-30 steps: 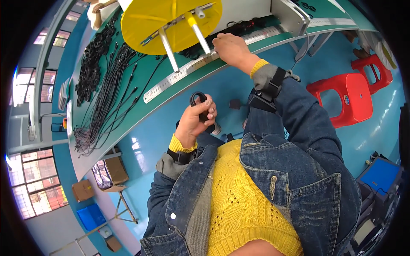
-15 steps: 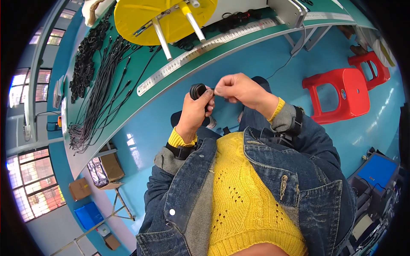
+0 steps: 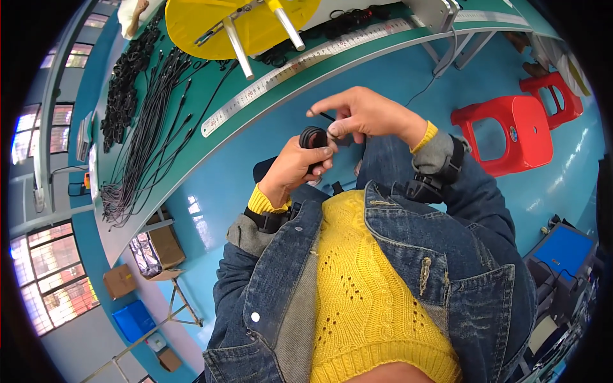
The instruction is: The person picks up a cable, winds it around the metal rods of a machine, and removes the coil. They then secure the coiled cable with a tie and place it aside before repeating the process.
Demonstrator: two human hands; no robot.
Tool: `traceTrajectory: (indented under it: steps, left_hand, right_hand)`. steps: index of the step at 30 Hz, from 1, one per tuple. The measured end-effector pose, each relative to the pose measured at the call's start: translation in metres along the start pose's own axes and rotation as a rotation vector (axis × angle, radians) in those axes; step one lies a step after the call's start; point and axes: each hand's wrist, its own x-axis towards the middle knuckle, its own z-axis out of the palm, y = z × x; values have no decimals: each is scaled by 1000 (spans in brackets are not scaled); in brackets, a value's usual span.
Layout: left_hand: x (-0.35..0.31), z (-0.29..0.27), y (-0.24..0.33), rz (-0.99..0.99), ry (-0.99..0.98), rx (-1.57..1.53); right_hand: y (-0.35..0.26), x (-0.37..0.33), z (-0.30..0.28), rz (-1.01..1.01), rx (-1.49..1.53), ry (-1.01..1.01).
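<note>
My left hand [image 3: 295, 167] is closed around a small coil of black cable [image 3: 313, 136], its thumb across the lower part of the loops. Just to the right, my right hand [image 3: 367, 116] has its index finger stretched out to the left and its thumb bent in by the coil. A thin black strand [image 3: 327, 116] shows between that finger and thumb; whether it is a cable end or a tie cannot be made out. Both hands are above my lap, off the front edge of the green table [image 3: 220, 150].
Many loose black cables [image 3: 150, 140] and a pile of bundled ones [image 3: 124, 96] lie on the table's left. A long steel ruler [image 3: 274, 86] runs along its edge, beside a yellow disc with metal rods [image 3: 236, 29]. Red stools [image 3: 530, 134] stand at right. Another person's arm [image 3: 135, 16] shows far left.
My right hand has moved slightly right and up, its index finger now straightened from a pinch beside the coil. The coil in my left hand has tilted and shifted a little right.
</note>
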Motion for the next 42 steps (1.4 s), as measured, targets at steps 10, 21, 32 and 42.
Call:
traceTrajectory:
  steps: [10,21,32,42]
  left_hand:
    - [-6,-9,-6,121,-78,73]
    - [4,-11,-4,-135,-464,-603]
    - [-1,-23,-9,-14,-204,-222]
    - [1,-15,-8,-163,-124,-389]
  right_hand:
    - [28,10,34,67,563,-108]
    - [-2,19,23,-431,-920,97]
    - [36,14,62,-266,-603,434]
    - [56,17,68,-292,-484,492]
